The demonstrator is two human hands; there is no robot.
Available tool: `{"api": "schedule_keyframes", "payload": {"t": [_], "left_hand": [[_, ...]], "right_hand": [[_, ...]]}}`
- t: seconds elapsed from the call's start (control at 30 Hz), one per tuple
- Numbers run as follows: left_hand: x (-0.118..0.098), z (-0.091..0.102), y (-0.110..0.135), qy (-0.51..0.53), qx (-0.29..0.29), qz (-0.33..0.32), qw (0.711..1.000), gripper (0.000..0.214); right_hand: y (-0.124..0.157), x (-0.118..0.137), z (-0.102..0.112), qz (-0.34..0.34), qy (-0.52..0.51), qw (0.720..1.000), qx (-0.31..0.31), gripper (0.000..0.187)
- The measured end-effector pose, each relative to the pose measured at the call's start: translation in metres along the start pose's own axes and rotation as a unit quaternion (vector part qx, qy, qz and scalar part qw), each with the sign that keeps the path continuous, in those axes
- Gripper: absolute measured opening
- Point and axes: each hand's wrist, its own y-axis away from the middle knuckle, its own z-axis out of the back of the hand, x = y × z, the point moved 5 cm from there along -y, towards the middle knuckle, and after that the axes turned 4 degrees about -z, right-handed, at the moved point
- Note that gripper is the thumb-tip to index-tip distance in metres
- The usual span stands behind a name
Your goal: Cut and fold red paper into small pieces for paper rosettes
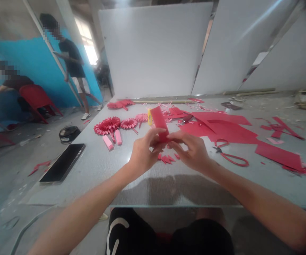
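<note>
Glossy tabletop (99,166), oblong red paper (158,118)

1. A pale grey bench (99,164) has a smooth, faintly glossy top.
2. By its left edge lies a black smartphone (63,163), screen up.
3. Farther back, pleated paper rosettes (107,125) in red and pink lie clustered, with two pink paper strips (107,142) just beside them.
4. Near the back edge runs a thin stick (163,102).
5. Right of centre, large red paper sheets (229,132) overlap; red-handled scissors (223,154) lie just in front.
6. Red paper strips (287,127) lie farther right, red snippets (166,159) near the front middle.
</note>
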Motion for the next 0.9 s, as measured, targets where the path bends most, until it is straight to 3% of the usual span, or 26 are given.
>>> {"api": "schedule_keyframes", "payload": {"t": [0.1,0.33,0.9], "left_hand": [[-0.004,0.002,0.0,0.035,-0.022,-0.009,0.999,0.021],[-0.011,0.011,0.001,0.073,-0.098,-0.039,0.992,0.015],[-0.01,0.005,0.003,0.117,-0.077,-0.044,0.989,0.019]], "right_hand": [[-0.003,0.009,0.009,0.051,0.018,0.998,-0.046,0.013],[-0.004,0.015,0.014,0.117,0.013,0.992,-0.051,0.022],[-0.008,0.011,0.012,0.059,0.009,0.997,-0.044,0.009]]}}
